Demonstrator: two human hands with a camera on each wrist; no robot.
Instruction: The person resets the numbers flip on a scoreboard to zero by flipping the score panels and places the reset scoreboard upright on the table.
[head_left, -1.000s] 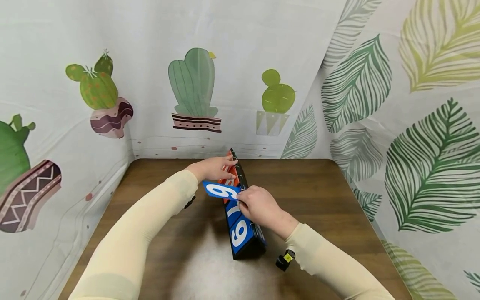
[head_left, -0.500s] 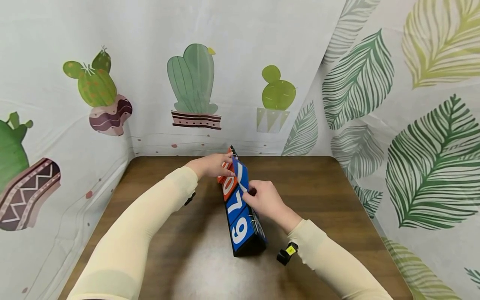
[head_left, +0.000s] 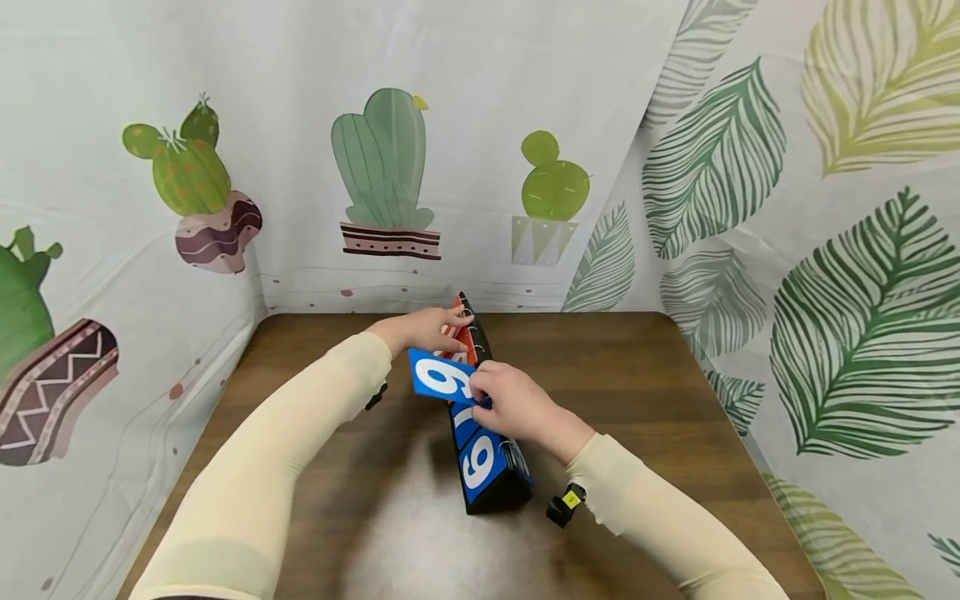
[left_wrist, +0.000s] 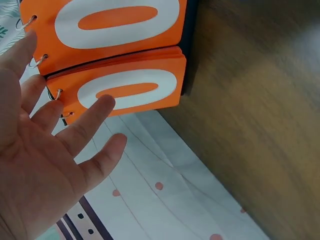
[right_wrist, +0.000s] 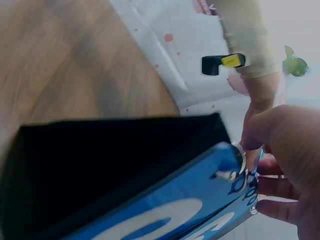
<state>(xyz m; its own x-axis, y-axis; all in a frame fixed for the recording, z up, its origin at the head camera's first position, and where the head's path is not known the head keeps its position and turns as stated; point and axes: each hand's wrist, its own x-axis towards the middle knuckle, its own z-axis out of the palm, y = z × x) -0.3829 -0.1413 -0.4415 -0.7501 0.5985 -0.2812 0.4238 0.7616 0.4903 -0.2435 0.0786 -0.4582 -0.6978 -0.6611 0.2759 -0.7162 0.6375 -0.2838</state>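
A tabletop flip scoreboard stands lengthwise on the table, its black end panel [head_left: 498, 497] nearest me. My right hand [head_left: 517, 404] pinches a blue number card [head_left: 442, 377] at the top ridge; the card sticks out leftward, showing a 6 or 9. Below it, another blue card [head_left: 478, 461] lies against the slope. At the far end, my left hand [head_left: 420, 327] touches the ridge beside the orange cards, fingers spread. The left wrist view shows two orange cards, one an orange 0 card [left_wrist: 127, 90], on metal rings. Metal rings [right_wrist: 242, 170] also show near my right fingers.
The brown wooden table [head_left: 615, 375] extends on both sides of the scoreboard. Behind it hangs a white cloth [head_left: 480, 192] printed with cacti, and a leaf-printed cloth [head_left: 750, 292] covers the right side. Black wrist camera [head_left: 562, 507] hangs under my right sleeve.
Half a second ago a blue card stood up over the ridge in my right hand; now a card with a 6 or 9 juts out to the left. My left hand stays nearly still.
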